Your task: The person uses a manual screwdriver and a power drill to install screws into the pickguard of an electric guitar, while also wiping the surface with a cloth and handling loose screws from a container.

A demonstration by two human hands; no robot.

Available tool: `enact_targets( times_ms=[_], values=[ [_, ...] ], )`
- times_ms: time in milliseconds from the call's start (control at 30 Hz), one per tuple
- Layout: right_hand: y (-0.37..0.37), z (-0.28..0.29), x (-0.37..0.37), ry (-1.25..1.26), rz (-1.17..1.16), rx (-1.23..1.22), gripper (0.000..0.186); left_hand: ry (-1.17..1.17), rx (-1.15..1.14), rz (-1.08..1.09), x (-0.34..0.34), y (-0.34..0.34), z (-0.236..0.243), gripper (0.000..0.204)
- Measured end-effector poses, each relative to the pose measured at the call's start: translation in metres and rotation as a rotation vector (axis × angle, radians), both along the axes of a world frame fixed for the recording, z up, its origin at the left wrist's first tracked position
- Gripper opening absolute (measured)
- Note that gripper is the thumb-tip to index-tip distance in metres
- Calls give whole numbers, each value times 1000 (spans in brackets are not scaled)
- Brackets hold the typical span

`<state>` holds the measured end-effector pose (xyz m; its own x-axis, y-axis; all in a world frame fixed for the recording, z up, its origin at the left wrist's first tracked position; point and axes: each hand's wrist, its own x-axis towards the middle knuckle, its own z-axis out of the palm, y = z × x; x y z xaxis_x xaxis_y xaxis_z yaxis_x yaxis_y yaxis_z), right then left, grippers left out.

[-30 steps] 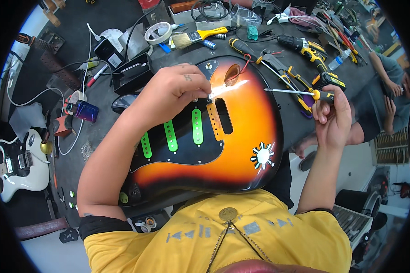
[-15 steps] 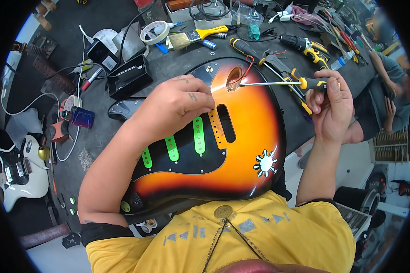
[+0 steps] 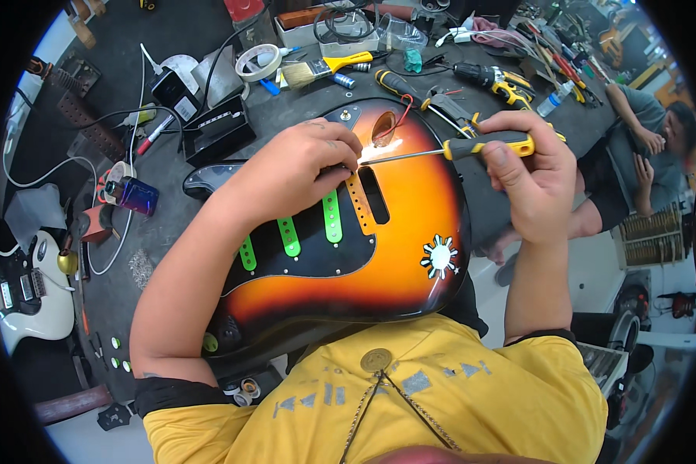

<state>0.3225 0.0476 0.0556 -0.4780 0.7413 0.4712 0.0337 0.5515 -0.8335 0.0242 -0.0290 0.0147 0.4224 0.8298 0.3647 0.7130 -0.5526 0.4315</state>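
Observation:
A sunburst electric guitar body [image 3: 414, 197] with a black pickguard [image 3: 309, 259] and green pickup covers [image 3: 332, 217] lies before me. My right hand [image 3: 537, 170] grips the yellow-and-black handle of a screwdriver [image 3: 487, 146]. Its shaft runs left across the body, and the tip meets the fingertips of my left hand [image 3: 305, 166]. Those left fingers are pinched together at the pickguard's edge, just above the bridge slot [image 3: 373, 195]; whatever they hold is hidden. Red wire [image 3: 404, 112] comes out of the oval jack cavity [image 3: 383, 130] beyond the shaft.
Behind the guitar lie a second screwdriver [image 3: 394, 83], a paintbrush [image 3: 301, 75], a tape roll [image 3: 258, 62] and a cordless drill [image 3: 493, 83]. A black box [image 3: 216, 127] stands left of them. Another guitar body, white [image 3: 35, 309], is at far left. A person [image 3: 649, 147] sits at the right.
My right hand has brought the screwdriver left and toward me. Its tip has gone from the jack cavity to my left fingertips. The left hand stays pinched at the pickguard edge.

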Motion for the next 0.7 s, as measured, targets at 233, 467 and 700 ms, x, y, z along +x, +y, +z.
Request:
enact_targets(
  times_ms=[233, 467, 700],
  values=[
    [-11, 14, -14, -225, 24, 378, 24, -11, -17, -3, -2, 0, 1, 17],
    [-25, 18, -24, -266, -6, 551, 27, -4, -4, 4, -1, -3, -2, 18],
    [-32, 28, -34, -362, -129, 940, 45, -9, -3, 4, -1, -3, -5, 18]
  ],
)
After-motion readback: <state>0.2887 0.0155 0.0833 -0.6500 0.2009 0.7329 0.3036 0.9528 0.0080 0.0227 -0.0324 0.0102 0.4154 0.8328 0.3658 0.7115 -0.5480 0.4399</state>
